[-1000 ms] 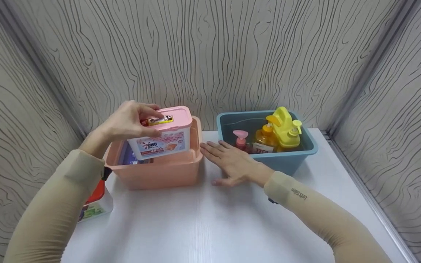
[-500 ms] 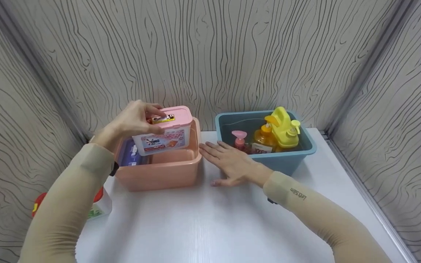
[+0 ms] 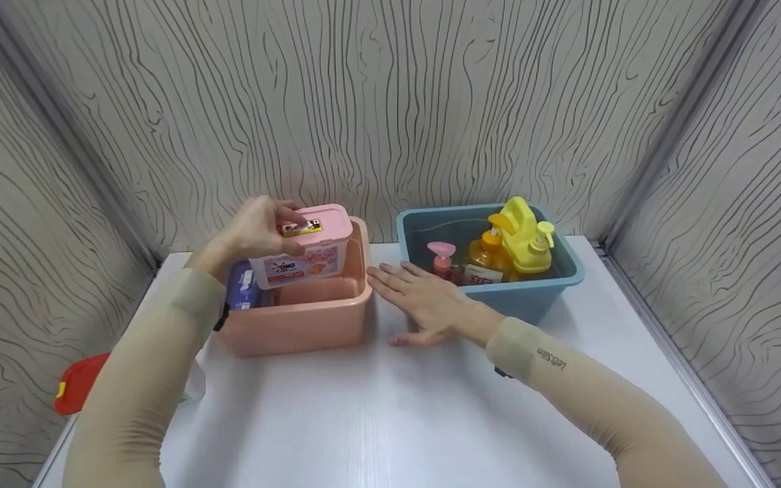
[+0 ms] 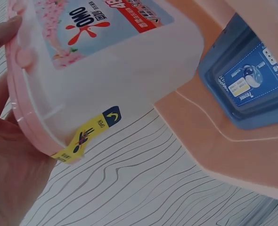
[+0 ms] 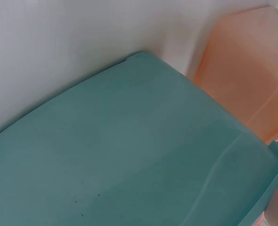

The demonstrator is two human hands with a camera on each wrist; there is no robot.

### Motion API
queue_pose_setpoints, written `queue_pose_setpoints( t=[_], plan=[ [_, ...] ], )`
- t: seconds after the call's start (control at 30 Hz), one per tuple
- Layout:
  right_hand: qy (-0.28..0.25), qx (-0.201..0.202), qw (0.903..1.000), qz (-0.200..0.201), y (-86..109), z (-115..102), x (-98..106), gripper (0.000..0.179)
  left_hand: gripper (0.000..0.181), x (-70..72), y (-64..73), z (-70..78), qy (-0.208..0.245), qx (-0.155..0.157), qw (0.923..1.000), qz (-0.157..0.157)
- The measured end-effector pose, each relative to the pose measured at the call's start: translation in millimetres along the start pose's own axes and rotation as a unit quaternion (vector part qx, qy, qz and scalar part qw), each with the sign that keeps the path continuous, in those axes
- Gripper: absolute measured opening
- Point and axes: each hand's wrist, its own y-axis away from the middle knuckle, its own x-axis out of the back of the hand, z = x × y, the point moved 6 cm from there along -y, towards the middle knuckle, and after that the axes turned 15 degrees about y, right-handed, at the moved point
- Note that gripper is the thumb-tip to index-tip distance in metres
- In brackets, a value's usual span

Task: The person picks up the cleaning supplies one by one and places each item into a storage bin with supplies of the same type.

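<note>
My left hand [image 3: 258,227] grips a white OMO laundry capsule tub [image 3: 306,263] by its pink lid, thumb at the front and fingers across the top. The tub is tilted, its lower part inside the salmon-pink bin [image 3: 295,332]. Blue packaging [image 3: 243,285] lies in that bin's left end; the left wrist view shows it as a dark blue capsule tub [image 4: 245,80]. My right hand [image 3: 428,301] is spread flat with straight fingers, fingertips right at the pink bin's right rim. It overlaps the front left corner of the teal bin [image 3: 519,298].
The teal bin holds a pink pump bottle [image 3: 442,261], an amber pump bottle [image 3: 487,256] and a yellow pump jug [image 3: 527,240]. A red-lidded white container [image 3: 82,383] stands at the left, partly behind my left sleeve. Wood-patterned panels [image 3: 390,102] enclose the white table [image 3: 363,420].
My left hand has moved slightly right and down with the pink-lidded tub, uncovering more of the blue packaging. The red lid shows more beside my sleeve. My right hand stays put.
</note>
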Motion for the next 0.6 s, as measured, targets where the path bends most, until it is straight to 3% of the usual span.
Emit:
queue_pose_setpoints(
  t=[0.6],
  plan=[
    [0.016, -0.002, 0.9999, 0.002, -1.0, 0, -2, 0.109, 0.047, -16.4, -18.2, -12.0, -0.018, 0.021, 0.9993, -0.025]
  ],
)
